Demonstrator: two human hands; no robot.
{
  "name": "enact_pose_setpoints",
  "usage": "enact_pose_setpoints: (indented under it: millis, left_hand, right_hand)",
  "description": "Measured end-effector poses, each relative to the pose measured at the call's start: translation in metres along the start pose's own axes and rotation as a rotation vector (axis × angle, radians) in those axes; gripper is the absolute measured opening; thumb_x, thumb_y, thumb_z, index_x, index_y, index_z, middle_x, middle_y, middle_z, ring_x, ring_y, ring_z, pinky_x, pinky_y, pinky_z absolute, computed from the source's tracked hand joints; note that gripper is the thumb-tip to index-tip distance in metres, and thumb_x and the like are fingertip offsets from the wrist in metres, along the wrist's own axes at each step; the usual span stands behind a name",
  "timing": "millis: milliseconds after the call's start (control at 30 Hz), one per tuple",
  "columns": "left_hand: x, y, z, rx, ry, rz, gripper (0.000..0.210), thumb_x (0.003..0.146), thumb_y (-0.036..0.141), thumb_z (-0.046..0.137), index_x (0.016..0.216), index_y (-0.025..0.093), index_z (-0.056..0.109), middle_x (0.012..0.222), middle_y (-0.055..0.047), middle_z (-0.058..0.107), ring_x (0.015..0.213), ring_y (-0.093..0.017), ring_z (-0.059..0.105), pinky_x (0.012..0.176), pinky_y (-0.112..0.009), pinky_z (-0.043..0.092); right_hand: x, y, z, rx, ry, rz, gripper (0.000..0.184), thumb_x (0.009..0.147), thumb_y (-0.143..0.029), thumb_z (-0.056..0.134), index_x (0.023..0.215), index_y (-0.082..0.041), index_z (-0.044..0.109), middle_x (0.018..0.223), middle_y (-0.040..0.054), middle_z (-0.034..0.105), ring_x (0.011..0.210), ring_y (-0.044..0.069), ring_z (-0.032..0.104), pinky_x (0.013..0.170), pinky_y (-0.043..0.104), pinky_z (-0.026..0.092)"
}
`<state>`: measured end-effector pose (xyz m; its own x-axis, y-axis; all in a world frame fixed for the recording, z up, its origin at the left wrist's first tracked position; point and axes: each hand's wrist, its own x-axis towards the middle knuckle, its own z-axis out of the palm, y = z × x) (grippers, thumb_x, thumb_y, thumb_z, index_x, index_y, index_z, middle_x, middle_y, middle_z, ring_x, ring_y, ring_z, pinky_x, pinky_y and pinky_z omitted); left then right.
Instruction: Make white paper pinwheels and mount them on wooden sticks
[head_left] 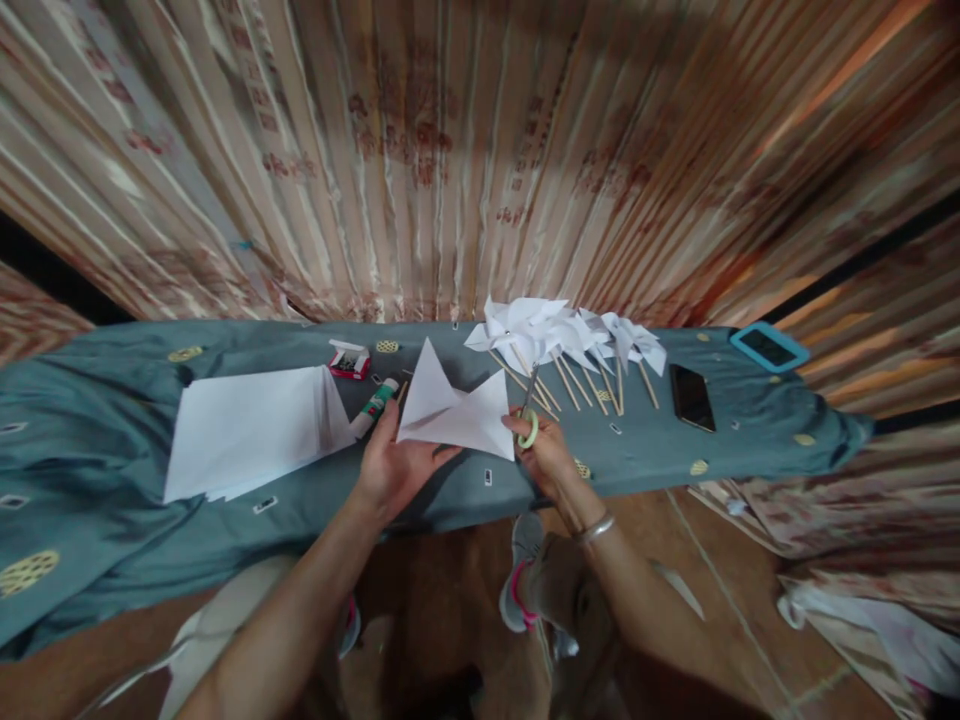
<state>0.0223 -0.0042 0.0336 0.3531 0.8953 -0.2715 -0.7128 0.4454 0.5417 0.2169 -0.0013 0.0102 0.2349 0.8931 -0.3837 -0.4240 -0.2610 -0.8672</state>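
Observation:
A white paper sheet, cut and creased with pointed corners, is held up above the table between my hands. My left hand supports its left side, thumb on the edge and fingers underneath. My right hand has its fingers closed through the handles of a pair of scissors with light green grips, blades pointing up. The right fingertips also touch the paper's right edge. Beyond my right hand lie several white paper pinwheels on wooden sticks. A green and white glue stick lies beside my left hand.
A stack of white paper lies to the left on the green cloth-covered table. Behind the glue stick is a small open red box. At right are a black phone and a blue-framed device. A curtain hangs behind.

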Motion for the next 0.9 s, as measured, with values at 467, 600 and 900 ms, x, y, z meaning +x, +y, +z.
enact_pose_setpoints:
  millis: [467,600,900]
  left_hand:
    - [0.021,-0.008,0.004,-0.147,0.289,0.204,0.022,0.084,0.019,0.064,0.106,0.013,0.065,0.088,-0.007,0.075,0.092,-0.023,0.070,0.093,-0.035,0.053]
    - [0.021,0.010,0.004,-0.221,0.380,0.229,0.019,0.093,0.015,0.051,0.103,0.012,0.066,0.080,-0.004,0.075,0.073,-0.016,0.070,0.088,-0.032,0.056]
    - [0.022,0.026,0.006,-0.299,0.480,0.316,0.030,0.096,0.013,0.043,0.118,0.012,0.062,0.074,-0.003,0.074,0.064,-0.014,0.069,0.074,-0.026,0.058]
  right_hand:
    - [-0.019,0.018,0.029,-0.197,-0.147,-0.056,0.043,0.049,-0.048,0.086,0.066,-0.018,0.060,0.050,-0.0061,0.056,0.046,0.007,0.047,0.045,0.021,0.031]
    - [-0.039,0.026,0.019,-0.327,-0.321,-0.048,0.053,0.061,-0.066,0.075,0.079,-0.017,0.063,0.058,-0.0014,0.064,0.053,0.010,0.054,0.049,0.021,0.036]
    - [-0.055,0.048,0.017,-0.341,-0.633,0.098,0.063,0.069,-0.071,0.067,0.100,-0.016,0.060,0.083,0.0061,0.069,0.066,0.012,0.060,0.055,0.023,0.045]
